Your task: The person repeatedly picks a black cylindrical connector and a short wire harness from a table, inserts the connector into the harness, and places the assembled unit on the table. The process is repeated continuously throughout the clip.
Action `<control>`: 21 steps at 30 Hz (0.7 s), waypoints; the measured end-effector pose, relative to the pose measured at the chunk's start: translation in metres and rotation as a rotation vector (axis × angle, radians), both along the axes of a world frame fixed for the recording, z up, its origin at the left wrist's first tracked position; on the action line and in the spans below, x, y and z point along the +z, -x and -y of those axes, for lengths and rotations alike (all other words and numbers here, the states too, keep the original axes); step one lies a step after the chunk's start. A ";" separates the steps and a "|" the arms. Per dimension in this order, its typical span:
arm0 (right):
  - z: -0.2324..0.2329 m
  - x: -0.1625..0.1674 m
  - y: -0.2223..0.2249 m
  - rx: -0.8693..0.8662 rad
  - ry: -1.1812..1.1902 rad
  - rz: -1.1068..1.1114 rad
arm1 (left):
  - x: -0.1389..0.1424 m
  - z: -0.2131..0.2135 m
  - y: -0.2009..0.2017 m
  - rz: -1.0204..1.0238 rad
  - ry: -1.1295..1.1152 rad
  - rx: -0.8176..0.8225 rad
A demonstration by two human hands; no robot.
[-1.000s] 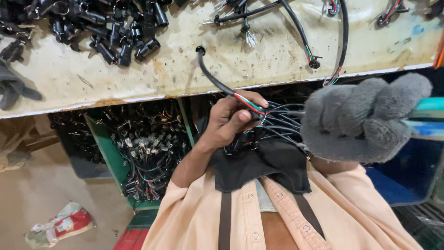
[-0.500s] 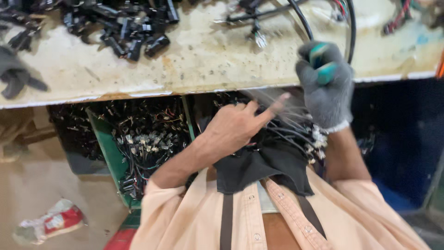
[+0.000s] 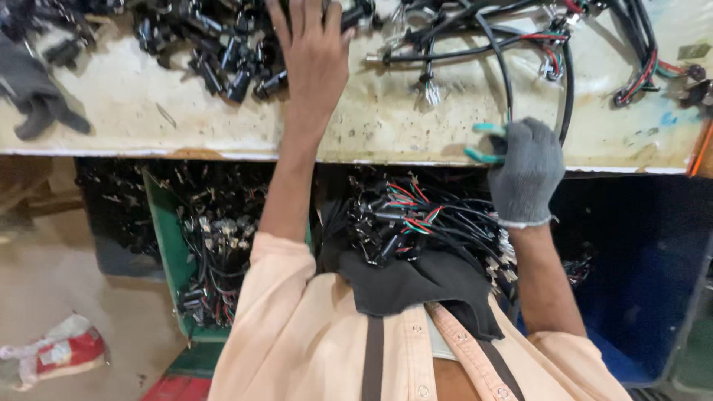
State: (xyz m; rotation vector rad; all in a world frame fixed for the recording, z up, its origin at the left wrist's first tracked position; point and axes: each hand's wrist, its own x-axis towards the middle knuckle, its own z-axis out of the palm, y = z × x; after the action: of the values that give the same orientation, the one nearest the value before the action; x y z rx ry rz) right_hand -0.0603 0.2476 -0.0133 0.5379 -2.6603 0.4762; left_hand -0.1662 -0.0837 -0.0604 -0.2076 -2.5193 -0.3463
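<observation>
— Can you see the left hand [image 3: 316, 52] fully?
— No, its fingertips are cut off at the top edge, spread flat over the black connectors [image 3: 230, 59] on the counter [image 3: 148, 111].
— And the right hand [image 3: 523, 167]?
— Gloved, fingers curled around a black cable [image 3: 568, 89] at the counter's edge.

A crumpled packet [image 3: 52, 356] lies on the floor at the lower left, white and red, soft and flattened. A small olive sticker [image 3: 697, 51] sits on the bench top at the far right.
</observation>
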 end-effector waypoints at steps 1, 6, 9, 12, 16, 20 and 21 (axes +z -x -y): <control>0.000 0.000 -0.002 -0.009 0.007 0.003 | 0.001 0.003 -0.009 -0.057 -0.110 -0.058; -0.008 0.003 -0.016 -0.117 -0.016 0.175 | 0.027 -0.025 -0.092 0.327 -1.401 -0.309; -0.012 0.008 -0.014 -0.169 -0.103 0.269 | 0.034 -0.058 -0.122 0.591 -1.309 -0.597; -0.012 0.015 -0.007 -0.164 -0.190 0.373 | 0.037 -0.077 -0.128 0.836 -1.524 -0.571; -0.007 0.022 -0.006 -0.100 -0.245 0.406 | 0.041 -0.079 -0.128 0.771 -1.318 -0.649; 0.000 0.014 -0.010 -0.084 -0.200 0.393 | 0.046 -0.075 -0.131 0.774 -1.306 -0.690; 0.000 0.012 -0.010 -0.075 -0.186 0.372 | 0.047 -0.075 -0.131 0.793 -1.299 -0.678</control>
State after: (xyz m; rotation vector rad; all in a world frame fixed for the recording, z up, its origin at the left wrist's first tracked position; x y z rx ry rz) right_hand -0.0503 0.2476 -0.0013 0.4348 -3.0910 0.3348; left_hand -0.0348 -0.0084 -0.0135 -0.4244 -2.1969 -2.5667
